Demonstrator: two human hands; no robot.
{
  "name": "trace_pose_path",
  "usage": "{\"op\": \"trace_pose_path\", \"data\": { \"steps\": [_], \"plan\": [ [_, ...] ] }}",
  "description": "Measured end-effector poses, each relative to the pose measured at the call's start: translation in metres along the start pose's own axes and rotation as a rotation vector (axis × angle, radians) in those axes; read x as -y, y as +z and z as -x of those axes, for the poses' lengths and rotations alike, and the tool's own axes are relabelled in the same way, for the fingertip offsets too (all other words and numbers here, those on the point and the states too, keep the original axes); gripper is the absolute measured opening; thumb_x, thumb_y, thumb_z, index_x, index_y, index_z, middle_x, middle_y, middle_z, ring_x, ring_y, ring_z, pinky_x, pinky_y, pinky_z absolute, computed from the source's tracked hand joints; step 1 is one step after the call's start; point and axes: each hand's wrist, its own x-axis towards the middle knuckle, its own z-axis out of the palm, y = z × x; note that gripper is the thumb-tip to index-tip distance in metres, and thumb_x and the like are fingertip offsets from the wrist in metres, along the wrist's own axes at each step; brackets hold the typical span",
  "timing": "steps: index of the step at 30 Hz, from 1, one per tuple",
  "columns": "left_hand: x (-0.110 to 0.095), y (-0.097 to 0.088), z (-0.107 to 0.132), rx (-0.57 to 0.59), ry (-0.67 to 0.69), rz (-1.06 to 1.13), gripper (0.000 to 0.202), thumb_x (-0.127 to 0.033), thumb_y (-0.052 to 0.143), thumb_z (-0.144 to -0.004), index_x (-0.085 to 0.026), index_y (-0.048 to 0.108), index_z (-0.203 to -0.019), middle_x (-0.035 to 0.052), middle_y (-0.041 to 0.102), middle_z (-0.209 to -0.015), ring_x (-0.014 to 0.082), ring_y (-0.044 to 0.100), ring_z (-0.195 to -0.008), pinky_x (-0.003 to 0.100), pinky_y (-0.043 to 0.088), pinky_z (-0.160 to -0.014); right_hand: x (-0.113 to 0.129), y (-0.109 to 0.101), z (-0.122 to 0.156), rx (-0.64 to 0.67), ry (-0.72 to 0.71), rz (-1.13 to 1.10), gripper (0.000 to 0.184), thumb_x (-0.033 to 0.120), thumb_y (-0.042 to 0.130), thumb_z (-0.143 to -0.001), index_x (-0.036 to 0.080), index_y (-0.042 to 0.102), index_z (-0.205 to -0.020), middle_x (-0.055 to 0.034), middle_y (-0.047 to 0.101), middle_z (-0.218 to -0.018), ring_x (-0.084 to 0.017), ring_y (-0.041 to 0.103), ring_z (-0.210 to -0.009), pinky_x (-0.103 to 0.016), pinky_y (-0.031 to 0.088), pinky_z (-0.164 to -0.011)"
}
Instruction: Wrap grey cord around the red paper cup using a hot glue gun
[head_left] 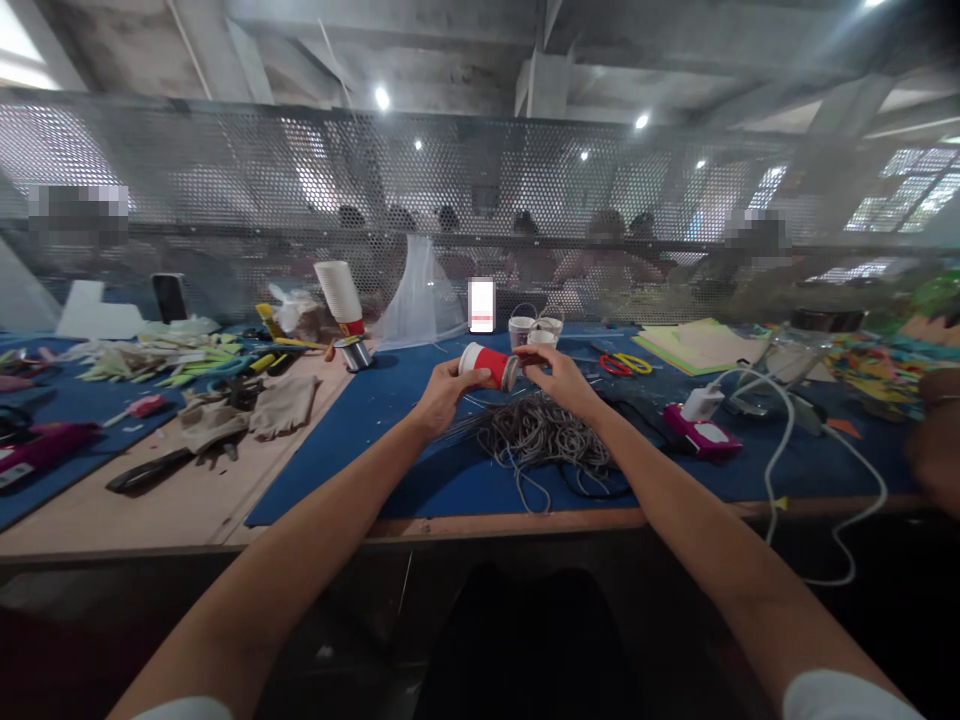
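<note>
The red-and-white cup (489, 368) lies sideways in midair above the blue surface (337, 430), the left hand's (444, 392) grip clamped around it. A grey band (511, 374) circles its right end; the rest of its wall is bare. Much grey cord (544, 435) lies loose below, unused. The right hand (556, 380) is at the banded end; blur hides whether its grip pinches anything, so I cannot tell.

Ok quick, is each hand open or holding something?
Left hand: closed around a red-and-white paper cup.
Right hand: beside the cup's grey end; whether it grips anything cannot be told.
</note>
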Motion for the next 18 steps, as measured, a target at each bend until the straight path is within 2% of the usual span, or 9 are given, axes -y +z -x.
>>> {"op": "trace_pose_path", "data": {
  "steps": [3,8,13,18],
  "plan": [
    [-0.001,0.001,0.001,0.008,-0.007,0.006,0.03,-0.03,0.085,-0.065,-0.011,0.076,-0.087,0.006,0.074,-0.082,0.015,0.065,-0.074,0.028,0.051,-0.079,-0.004,0.003,0.0,-0.003,-0.013,0.03,0.028,0.024,0.065,-0.085,0.019,0.07,-0.112,-0.0084,0.075,-0.108,-0.021,0.07,-0.097,-0.04,0.053,-0.094],
    [-0.002,0.002,0.002,0.02,-0.037,-0.008,0.033,-0.029,0.086,-0.062,-0.01,0.075,-0.087,0.0065,0.073,-0.082,0.0158,0.065,-0.074,0.03,0.051,-0.08,-0.003,0.005,0.001,-0.044,-0.024,0.067,0.019,0.025,0.062,-0.087,0.02,0.073,-0.101,-0.0064,0.076,-0.099,-0.022,0.07,-0.091,-0.039,0.053,-0.09],
    [-0.001,0.003,0.001,0.014,-0.072,0.01,0.035,-0.034,0.085,-0.065,-0.011,0.074,-0.089,0.0069,0.073,-0.084,0.0157,0.064,-0.075,0.029,0.051,-0.078,0.004,0.005,0.003,-0.093,-0.072,0.111,0.019,0.02,0.061,-0.086,0.02,0.075,-0.1,-0.0066,0.076,-0.098,-0.021,0.07,-0.09,-0.036,0.054,-0.087],
    [0.002,0.003,0.0,-0.029,-0.126,-0.009,0.035,-0.035,0.087,-0.064,-0.011,0.075,-0.086,0.0058,0.072,-0.08,0.013,0.06,-0.069,0.027,0.049,-0.072,0.005,0.006,0.005,-0.074,-0.145,0.153,0.022,0.017,0.061,-0.087,0.022,0.074,-0.104,-0.0056,0.076,-0.099,-0.02,0.071,-0.09,-0.036,0.054,-0.087]
  ]
}}
